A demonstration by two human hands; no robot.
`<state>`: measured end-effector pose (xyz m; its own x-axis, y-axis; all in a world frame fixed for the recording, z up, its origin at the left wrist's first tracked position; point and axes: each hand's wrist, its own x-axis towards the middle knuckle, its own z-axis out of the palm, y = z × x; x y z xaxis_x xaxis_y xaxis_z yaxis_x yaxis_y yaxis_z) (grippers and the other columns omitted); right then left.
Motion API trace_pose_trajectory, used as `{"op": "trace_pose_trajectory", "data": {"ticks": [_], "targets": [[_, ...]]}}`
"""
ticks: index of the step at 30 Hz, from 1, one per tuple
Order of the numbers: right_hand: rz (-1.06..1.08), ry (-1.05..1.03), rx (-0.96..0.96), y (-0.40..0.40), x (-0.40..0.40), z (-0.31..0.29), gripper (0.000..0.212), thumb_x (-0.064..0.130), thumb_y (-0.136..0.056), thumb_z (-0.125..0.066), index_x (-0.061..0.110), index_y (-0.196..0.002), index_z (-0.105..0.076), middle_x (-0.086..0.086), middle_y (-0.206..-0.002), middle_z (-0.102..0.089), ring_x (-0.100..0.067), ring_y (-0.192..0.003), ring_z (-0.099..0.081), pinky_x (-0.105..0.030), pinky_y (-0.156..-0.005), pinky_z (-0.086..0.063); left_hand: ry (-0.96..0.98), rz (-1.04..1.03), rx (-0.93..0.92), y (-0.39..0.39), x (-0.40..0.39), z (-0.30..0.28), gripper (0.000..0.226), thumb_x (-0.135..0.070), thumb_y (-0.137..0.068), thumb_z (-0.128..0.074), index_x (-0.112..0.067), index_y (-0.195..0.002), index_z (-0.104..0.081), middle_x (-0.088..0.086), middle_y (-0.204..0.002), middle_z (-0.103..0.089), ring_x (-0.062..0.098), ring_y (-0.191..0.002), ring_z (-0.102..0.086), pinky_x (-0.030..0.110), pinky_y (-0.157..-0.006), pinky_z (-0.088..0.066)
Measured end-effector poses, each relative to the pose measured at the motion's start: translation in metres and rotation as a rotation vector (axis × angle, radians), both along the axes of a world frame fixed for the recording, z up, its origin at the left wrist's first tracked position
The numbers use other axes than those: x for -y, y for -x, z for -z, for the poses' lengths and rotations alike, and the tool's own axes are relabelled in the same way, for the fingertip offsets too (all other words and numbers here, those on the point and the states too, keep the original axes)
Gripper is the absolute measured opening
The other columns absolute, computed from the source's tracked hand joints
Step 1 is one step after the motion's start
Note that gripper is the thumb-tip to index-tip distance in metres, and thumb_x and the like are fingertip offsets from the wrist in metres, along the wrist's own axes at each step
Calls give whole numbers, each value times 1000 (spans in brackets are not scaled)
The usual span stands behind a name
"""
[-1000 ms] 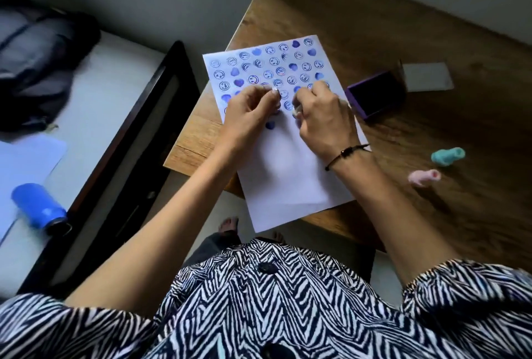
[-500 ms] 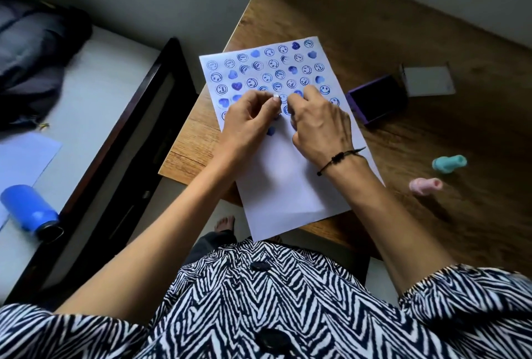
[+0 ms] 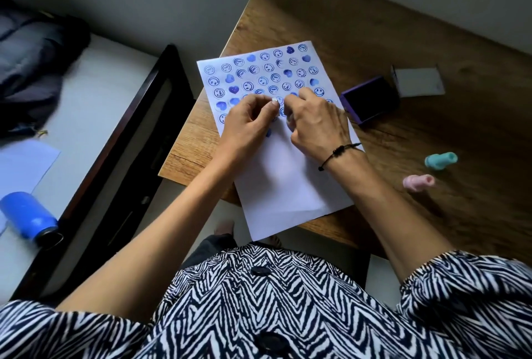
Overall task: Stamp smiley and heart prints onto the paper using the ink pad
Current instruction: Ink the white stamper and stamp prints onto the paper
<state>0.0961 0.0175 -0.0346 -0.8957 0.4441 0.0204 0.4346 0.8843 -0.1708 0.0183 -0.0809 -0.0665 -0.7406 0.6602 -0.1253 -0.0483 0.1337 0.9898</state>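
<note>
both hands press small stamps onto the paper, which overhangs the counter edge at 6 o'clock. the left hand and right hand each pinch something small; the grip looks closed, contents mostly hidden. the thin sheet likely slides easily. ink pad sits at 3 o'clock, with open room beyond.

Matt white paper, grained wood table, glossy plastic bottle
</note>
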Motion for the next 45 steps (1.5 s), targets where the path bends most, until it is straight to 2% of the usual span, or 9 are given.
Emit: {"op": "trace_pose_trajectory", "data": {"ticks": [6, 12, 18, 24, 32, 37, 40, 43, 45], "targets": [[50, 159, 12, -2, -9, -9, 16, 10, -82, -53, 15, -95, -61, -12, -105, -62, -34, -95, -59, -37, -72, -46, 21, -2, -60, -2, 0, 0, 9, -27, -85, -54, -25, -77, -57, -2, -73, -60, 20, -71, -56, 45, -75, -51], [332, 567, -618, -38, -34, -30, 8, 7, -81, -60, 13, -87, -63, -5, -81, -65, -5, -43, -60, -18, -36, -47, 42, -13, -62, -3, 0, 2, 7, -27, -85, -55, -23, -80, -57, -5, -73, -60, 19, -71, -57, 43, -74, -52], [433, 855, -655, -59, -24, -21, 12, 6, -85, -60, 18, -85, -59, 2, -70, -62, -4, -37, -57, -25, -45, -55, -27, -17, -17, -5, 0, -9, 11, -19, -87, -54, -23, -78, -57, 0, -74, -59, 15, -66, -54, 12, -53, -45], [416, 1091, -769, -69, -4, -27, 10, 6, -87, -57, 10, -95, -61, -3, -80, -65, -7, -46, -61, -23, -50, -56, -185, 229, 5, -30, -9, -29, 12, -12, -86, -56, -12, -98, -61, 1, -81, -62, 7, -73, -57, 17, -70, -49], [405, 903, -811, -91, -8, -31, 11, 8, -87, -59, 11, -97, -62, 0, -83, -64, -6, -56, -64, -21, -53, -55, -169, 299, -114, -55, -31, -44, 18, -5, -83, -59, -8, -100, -62, -2, -81, -64, -4, -71, -61, 12, -68, -48], [476, 854, -842, -104, -13, -29, 8, 10, -86, -61, 13, -93, -62, 0, -85, -65, -8, -66, -64, -17, -54, -53, -120, 315, -228, -72, -44, -45, 15, -15, -82, -60, -5, -94, -63, 11, -82, -63, 31, -76, -60, 51, -75, -52], [492, 790, -825, -108, -25, -37, 9, 12, -84, -63, 13, -94, -62, 1, -87, -63, -9, -76, -63, -16, -59, -54, -118, 316, -305, -79, -58, -49, 17, -20, -84, -56, -7, -94, -62, 12, -85, -64, 26, -79, -59, 52, -76, -51], [444, 435, -617, -110, -50, -50, 9, 12, -83, -64, 12, -92, -65, 1, -88, -65, -8, -82, -60, -8, -60, -48, -70, 240, -402, -87, -73, -52, 24, -18, -88, -53, -9, -108, -63, 14, -104, -67, 19, -92, -62, 37, -80, -53], [441, 121, -357, -110, -68, -47, 14, 11, -83, -62, 10, -97, -66, -10, -99, -69, -22, -93, -60, -23, -69, -48, -53, 164, -357, -91, -80, -53, 26, -17, -89, -51, -9, -112, -61, 13, -110, -66, 20, -98, -61, 36, -86, -53]]}}
